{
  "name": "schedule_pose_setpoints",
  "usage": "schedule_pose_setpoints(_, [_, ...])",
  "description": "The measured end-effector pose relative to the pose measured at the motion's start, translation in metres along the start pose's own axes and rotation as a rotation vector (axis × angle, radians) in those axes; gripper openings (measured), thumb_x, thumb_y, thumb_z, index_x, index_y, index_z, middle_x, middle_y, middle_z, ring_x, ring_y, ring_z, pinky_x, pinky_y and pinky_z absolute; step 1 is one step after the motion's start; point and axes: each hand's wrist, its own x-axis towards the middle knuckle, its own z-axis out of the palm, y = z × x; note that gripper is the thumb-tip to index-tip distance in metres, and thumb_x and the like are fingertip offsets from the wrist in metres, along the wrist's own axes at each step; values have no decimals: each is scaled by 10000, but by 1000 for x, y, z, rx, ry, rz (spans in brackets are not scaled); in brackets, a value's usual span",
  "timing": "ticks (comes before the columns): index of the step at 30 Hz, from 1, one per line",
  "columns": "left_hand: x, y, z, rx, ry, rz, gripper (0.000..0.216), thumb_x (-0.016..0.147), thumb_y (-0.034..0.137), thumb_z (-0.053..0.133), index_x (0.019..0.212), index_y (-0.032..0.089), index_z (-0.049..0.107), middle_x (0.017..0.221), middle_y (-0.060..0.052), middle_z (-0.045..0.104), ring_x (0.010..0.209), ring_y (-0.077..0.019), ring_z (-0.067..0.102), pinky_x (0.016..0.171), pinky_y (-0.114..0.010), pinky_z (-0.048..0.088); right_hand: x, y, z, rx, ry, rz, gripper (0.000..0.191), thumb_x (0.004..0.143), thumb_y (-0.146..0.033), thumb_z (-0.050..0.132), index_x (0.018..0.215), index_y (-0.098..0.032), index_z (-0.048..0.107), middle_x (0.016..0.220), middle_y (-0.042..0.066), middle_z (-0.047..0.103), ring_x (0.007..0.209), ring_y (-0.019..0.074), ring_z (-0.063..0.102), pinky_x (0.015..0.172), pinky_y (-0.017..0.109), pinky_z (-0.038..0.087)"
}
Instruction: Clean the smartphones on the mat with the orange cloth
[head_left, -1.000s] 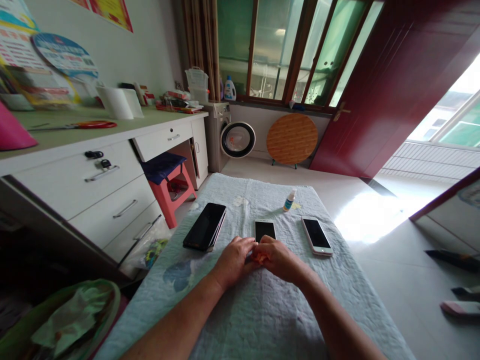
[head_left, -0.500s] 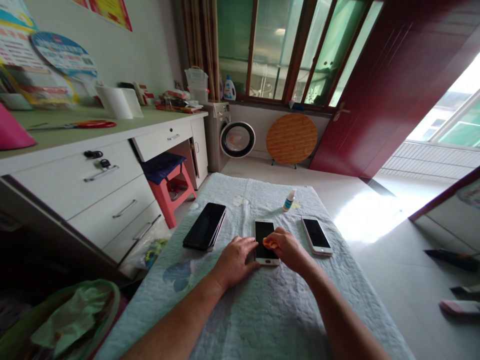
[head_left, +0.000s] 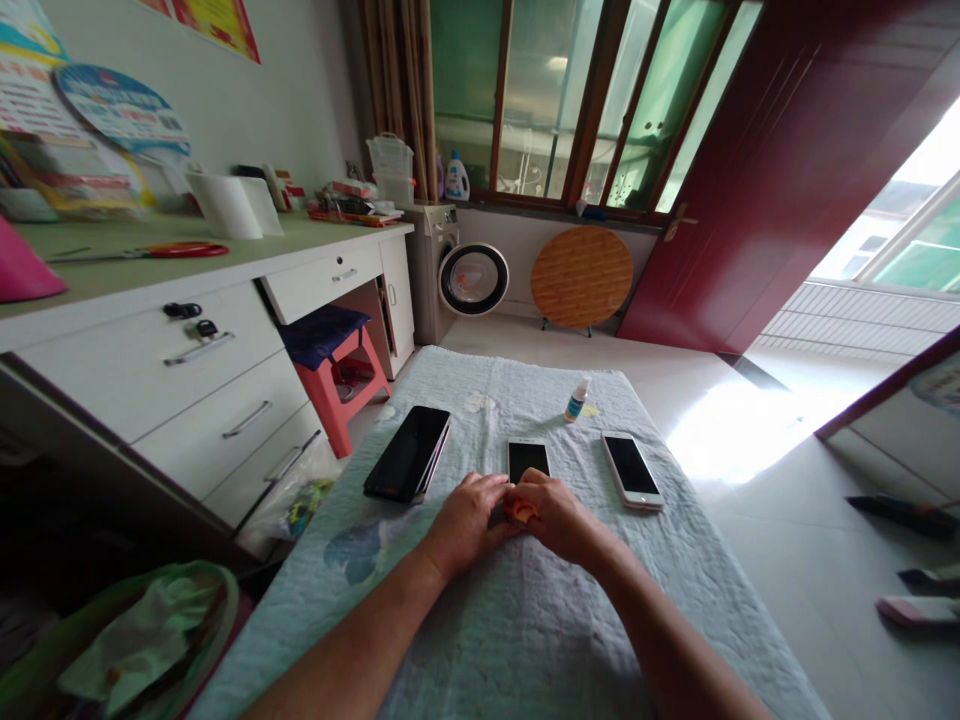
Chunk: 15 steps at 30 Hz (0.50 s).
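Observation:
A white smartphone (head_left: 529, 460) with a dark screen lies face up on the quilted cloth; its lower half is hidden by my hands. My left hand (head_left: 469, 515) grips it along the left side, fingers at the edge and thumb near the bottom. Closed on a crumpled orange cloth (head_left: 523, 511), my right hand (head_left: 555, 515) presses on the lower part of the phone, close against the left fingers. To the right lies another white phone (head_left: 632, 470), apart from my hands. Left of them sits a larger black device (head_left: 411, 453) on top of something thin.
A small spray bottle (head_left: 577, 400) stands upright beyond the phones on the light blue quilted cover (head_left: 510, 640). A white desk (head_left: 217, 370) and a red stool (head_left: 341, 385) are at the left, with a waste bin (head_left: 217, 620) at the lower left.
My right hand has slid left and down across the phone with the orange cloth, from mid-screen to its lower end beside my left hand. The left hand stays nearly still.

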Motion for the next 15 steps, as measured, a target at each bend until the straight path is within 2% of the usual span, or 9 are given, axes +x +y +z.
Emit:
schedule_pose_setpoints(7, [1,0,0,15,-1,-1,477,816,543,612,1139,192,634,1261,-101,596,1118,-280,534,982,-404,419,-1,1,-4,9,-107,-26,215,745,-71,572,841,-223,691,882,3,557,740,98,530,670,189,376])
schedule_pose_setpoints(12, [0,1,-1,15,-6,-12,473,809,522,631,1153,198,633,1261,-95,599,1124,-279,534,982,-404,420,1,9,-4,33,-51,-38,179,743,-86,596,837,-203,694,858,4,553,701,89,526,646,185,377])
schedule_pose_setpoints(15, [0,1,-2,7,-12,-18,485,790,485,668,1178,197,622,1266,-90,598,1137,-274,526,991,-390,415,3,16,-7,-5,5,-11,228,727,-52,578,848,-197,704,840,8,564,701,92,523,655,193,376])
